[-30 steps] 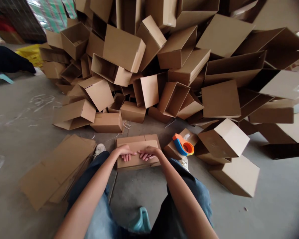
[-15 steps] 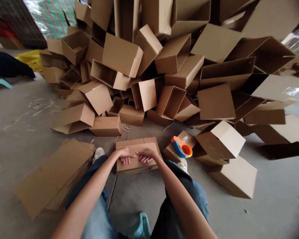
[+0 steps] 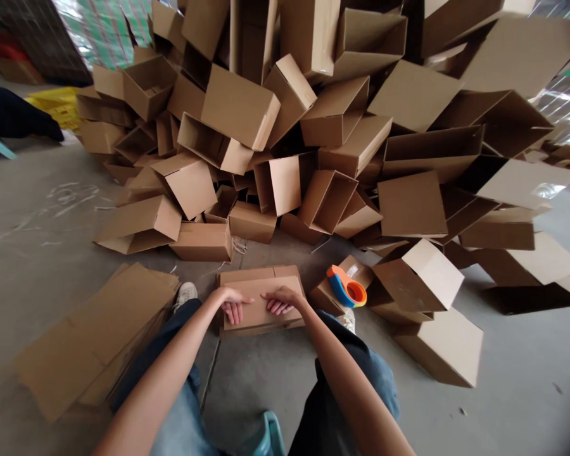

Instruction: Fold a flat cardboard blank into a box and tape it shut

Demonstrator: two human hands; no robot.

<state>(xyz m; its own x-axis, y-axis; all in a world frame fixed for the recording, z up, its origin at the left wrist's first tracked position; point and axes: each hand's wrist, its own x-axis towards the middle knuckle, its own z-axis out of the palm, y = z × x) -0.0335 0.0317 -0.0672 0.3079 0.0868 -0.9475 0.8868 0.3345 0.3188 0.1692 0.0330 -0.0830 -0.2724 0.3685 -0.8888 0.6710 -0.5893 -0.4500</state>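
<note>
A small cardboard box (image 3: 261, 285) lies on the concrete floor between my feet, its flaps folded shut. My left hand (image 3: 231, 304) rests on the near flap, fingers curled down over its edge. My right hand (image 3: 281, 300) presses the same flap beside it, fingers bent downward. The two hands are a short gap apart. An orange and blue tape dispenser (image 3: 346, 287) sits on a box just right of my right hand.
A tall heap of open cardboard boxes (image 3: 313, 126) fills the back and right. A stack of flat cardboard sheets (image 3: 95, 335) lies at my left. A loose box (image 3: 441, 345) sits at the right. A person's dark sleeve (image 3: 14, 114) shows far left. A teal stool (image 3: 270, 437) is under me.
My hands, touching a second ago, have slid slightly apart on the flap. The view has tilted a little; the box has stayed where it was.
</note>
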